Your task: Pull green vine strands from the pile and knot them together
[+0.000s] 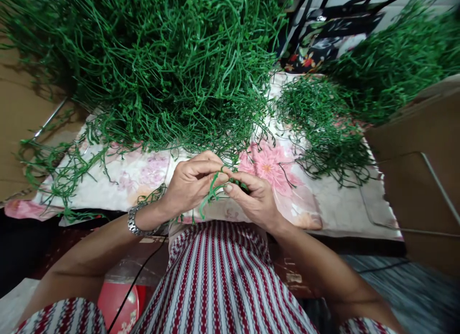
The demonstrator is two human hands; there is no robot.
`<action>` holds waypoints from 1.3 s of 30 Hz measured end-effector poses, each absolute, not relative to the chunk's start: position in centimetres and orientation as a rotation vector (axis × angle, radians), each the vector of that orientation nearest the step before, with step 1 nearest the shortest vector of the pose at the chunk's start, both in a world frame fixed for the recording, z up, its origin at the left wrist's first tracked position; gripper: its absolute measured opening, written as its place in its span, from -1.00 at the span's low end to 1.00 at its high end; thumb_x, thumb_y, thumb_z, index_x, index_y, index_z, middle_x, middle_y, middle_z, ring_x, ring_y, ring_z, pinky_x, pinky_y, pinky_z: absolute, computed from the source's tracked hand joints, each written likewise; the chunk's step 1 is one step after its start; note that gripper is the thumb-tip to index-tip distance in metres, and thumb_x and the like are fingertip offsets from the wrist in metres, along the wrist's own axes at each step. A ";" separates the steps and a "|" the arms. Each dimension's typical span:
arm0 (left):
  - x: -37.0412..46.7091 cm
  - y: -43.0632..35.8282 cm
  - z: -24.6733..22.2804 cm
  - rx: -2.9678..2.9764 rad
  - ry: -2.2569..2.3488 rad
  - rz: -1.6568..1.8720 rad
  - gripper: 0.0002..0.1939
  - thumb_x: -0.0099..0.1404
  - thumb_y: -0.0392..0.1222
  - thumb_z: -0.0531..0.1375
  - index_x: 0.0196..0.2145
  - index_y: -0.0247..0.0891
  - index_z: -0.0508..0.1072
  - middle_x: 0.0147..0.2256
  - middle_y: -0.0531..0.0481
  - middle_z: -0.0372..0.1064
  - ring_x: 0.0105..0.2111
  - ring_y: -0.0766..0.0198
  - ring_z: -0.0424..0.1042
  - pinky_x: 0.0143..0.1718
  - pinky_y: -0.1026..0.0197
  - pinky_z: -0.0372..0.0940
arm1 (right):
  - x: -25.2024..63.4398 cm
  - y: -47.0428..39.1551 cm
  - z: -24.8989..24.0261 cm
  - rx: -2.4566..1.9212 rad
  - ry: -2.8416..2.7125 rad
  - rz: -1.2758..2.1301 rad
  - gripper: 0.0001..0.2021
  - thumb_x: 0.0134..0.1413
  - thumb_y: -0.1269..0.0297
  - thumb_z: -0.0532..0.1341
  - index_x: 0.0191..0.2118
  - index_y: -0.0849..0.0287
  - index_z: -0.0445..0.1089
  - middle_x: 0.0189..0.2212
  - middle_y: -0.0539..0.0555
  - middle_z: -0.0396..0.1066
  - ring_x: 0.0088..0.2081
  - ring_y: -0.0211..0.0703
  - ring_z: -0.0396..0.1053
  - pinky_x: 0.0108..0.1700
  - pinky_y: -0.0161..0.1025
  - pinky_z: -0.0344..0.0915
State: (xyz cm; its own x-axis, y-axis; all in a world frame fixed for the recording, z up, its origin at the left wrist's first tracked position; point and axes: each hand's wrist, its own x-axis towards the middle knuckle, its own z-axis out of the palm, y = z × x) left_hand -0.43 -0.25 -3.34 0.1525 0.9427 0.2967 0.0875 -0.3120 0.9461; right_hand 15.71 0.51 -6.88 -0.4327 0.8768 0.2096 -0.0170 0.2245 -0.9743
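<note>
Both my hands meet over the near edge of a flowered cloth (230, 212). Thumb and fingers of my left hand (196, 178) pinch a thin green plant-like stem (207, 199), whose loose end hangs down below the fingertips. My right hand (255, 197) is closed too, its thumb and forefinger touching the same strand, with small green bits showing under its fingers. Just beyond the hands rises a big heap of green stems (172, 70) with little bud-like tips. Whether they are real or plastic I cannot tell.
A smaller pile of green stems (323, 123) lies to the right, with another heap (406, 61) behind it. Loose strands (68, 176) spread at the left. Cardboard (424, 171) stands at the right. A red round-edged object (122, 305) sits below, beside a black cable (134, 279).
</note>
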 end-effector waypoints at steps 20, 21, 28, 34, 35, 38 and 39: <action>0.2 -3.0 -2.0 0.788 0.911 0.793 -0.75 0.05 -0.12 0.25 -0.63 -0.33 0.38 -0.67 0.05 0.24 -0.73 0.53 0.03 -0.76 0.43 -0.18 | 18.3 1.0 -3.1 -0.349 -2.530 0.664 -0.84 0.03 0.39 0.01 -0.52 0.19 0.23 -0.62 -0.06 0.20 -0.51 -0.34 0.16 -0.44 -0.40 0.12; 0.3 -3.1 -1.9 0.803 0.900 0.760 -0.74 0.04 -0.09 0.26 -0.62 -0.33 0.39 -0.67 0.04 0.24 -0.72 0.52 0.05 -0.76 0.42 -0.17 | 18.5 0.8 -2.8 -0.347 -2.564 0.668 -0.83 0.03 0.38 0.02 -0.54 0.18 0.22 -0.61 -0.06 0.20 -0.51 -0.34 0.16 -0.44 -0.40 0.12; -1.5 -1.6 0.2 0.735 1.127 1.144 -0.75 0.01 -0.15 0.27 -0.68 -0.22 0.28 -0.76 0.16 0.01 -0.74 0.50 -0.05 -0.71 0.35 0.00 | 20.4 -1.7 -1.1 -0.008 -2.499 1.245 -0.82 0.16 0.28 0.05 -0.40 0.22 0.31 -0.53 -0.06 0.32 -0.48 -0.48 0.26 -0.39 -0.55 0.18; -2.3 -1.1 -0.5 0.964 1.249 0.914 -0.87 -0.03 -0.17 0.30 -0.48 -0.22 0.46 -0.53 0.03 0.35 -0.53 0.35 0.28 -0.62 0.36 0.16 | 26.8 4.0 1.4 -1.202 -2.284 0.103 -0.82 0.14 0.31 0.06 -0.39 0.23 0.36 -0.49 0.03 0.39 -0.45 -0.33 0.29 -0.38 -0.36 0.17; -2.1 -1.0 -0.7 1.022 1.238 0.931 -0.89 0.01 -0.18 0.28 -0.47 -0.24 0.47 -0.51 0.01 0.37 -0.51 0.35 0.30 -0.56 0.35 0.20 | 28.2 5.8 1.6 -1.364 -2.230 -0.058 -0.83 0.13 0.29 0.07 -0.35 0.21 0.37 -0.47 0.04 0.39 -0.45 -0.31 0.28 -0.39 -0.34 0.15; -1.7 -0.4 -0.4 1.263 1.197 1.002 -0.89 0.09 -0.17 0.23 -0.45 -0.27 0.49 -0.47 -0.01 0.39 -0.47 0.32 0.32 -0.43 0.30 0.24 | 31.7 10.3 1.4 -1.761 -2.203 -0.294 -0.64 0.00 0.19 0.20 -0.05 0.16 0.32 -0.35 0.13 0.40 -0.46 -0.28 0.27 -0.42 -0.33 0.11; -1.6 -0.2 -0.1 1.349 1.185 0.984 -0.87 0.11 -0.16 0.21 -0.44 -0.28 0.49 -0.45 -0.03 0.41 -0.43 0.29 0.34 -0.40 0.29 0.25 | 32.3 11.3 1.1 -1.794 -2.204 -0.293 -0.54 -0.08 0.20 0.27 0.00 0.18 0.29 -0.31 0.19 0.39 -0.45 -0.25 0.28 -0.43 -0.31 0.11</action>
